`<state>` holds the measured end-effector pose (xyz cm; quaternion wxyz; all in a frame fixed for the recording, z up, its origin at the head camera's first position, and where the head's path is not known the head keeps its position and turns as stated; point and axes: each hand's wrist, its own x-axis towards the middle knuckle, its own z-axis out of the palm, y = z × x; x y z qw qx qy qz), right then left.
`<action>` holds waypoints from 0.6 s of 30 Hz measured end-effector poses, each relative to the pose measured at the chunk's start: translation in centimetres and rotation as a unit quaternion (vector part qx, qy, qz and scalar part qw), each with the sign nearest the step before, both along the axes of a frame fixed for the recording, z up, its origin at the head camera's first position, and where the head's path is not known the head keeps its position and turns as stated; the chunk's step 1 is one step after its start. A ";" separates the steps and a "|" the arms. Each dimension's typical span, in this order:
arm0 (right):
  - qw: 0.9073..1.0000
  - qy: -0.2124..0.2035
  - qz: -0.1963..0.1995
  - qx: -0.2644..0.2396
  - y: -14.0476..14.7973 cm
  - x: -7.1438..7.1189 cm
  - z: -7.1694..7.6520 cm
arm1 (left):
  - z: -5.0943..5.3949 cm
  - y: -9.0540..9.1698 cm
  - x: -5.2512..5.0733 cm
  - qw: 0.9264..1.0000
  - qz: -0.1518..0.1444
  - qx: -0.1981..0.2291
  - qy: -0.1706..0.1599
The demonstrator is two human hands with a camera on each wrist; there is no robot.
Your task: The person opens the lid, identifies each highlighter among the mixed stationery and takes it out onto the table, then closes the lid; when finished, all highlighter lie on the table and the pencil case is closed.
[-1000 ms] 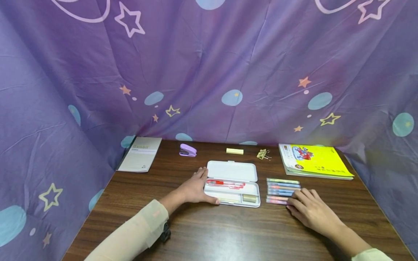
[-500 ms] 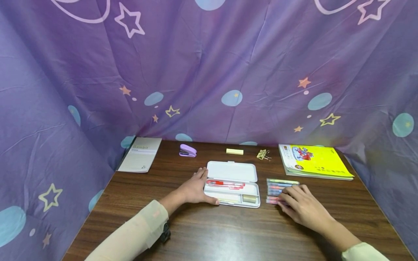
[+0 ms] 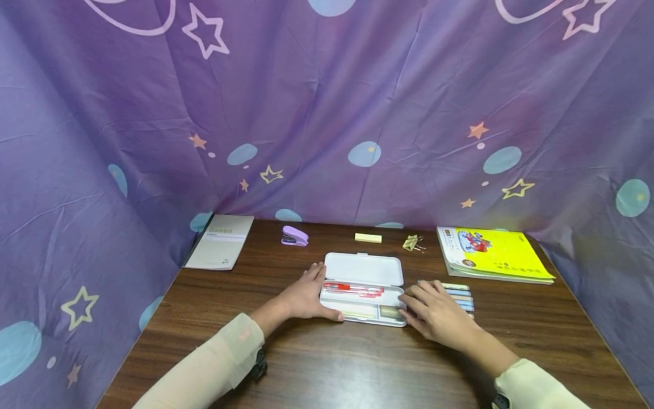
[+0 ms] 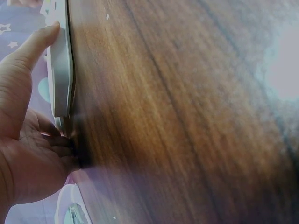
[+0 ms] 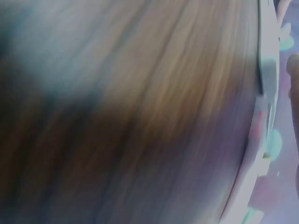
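Observation:
A white pencil case [image 3: 364, 268] lies with its lid folded back on the wooden table. Red pens [image 3: 352, 289] and a small tan block [image 3: 390, 312] lie inside. My left hand [image 3: 305, 295] rests against the case's left end, thumb stretched along the front edge and fingers beside the left side. In the left wrist view the thumb [image 4: 44, 37] touches the case's edge [image 4: 60, 74]. My right hand [image 3: 434, 312] is at the case's right end, fingers loosely bent. No held thing shows, though its fingertips are partly hidden. Several coloured pens [image 3: 461, 297] lie partly behind it.
Along the back of the table are a notebook [image 3: 219, 242], a purple stapler [image 3: 294, 236], a yellow sticky-note pad [image 3: 368, 238] and gold binder clips [image 3: 411, 243]. A yellow book [image 3: 503, 253] lies at the back right. A purple curtain hangs behind.
My right hand has moved left, from over the coloured pens to the right end of the pencil case. The left hand has stayed in place against the case.

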<state>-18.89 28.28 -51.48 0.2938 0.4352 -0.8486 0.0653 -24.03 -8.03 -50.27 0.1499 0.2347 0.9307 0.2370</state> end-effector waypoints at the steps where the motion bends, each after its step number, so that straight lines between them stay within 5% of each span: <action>1: 1.000 0.000 0.002 0.002 -0.5 -0.1 0.0 | 0.0 0.0 0.0 1.000 0.000 0.001 0.003; 18: 0.998 0.025 0.040 0.033 -6.3 -0.8 -0.9 | 0.1 0.0 0.1 1.000 -0.001 -0.001 0.000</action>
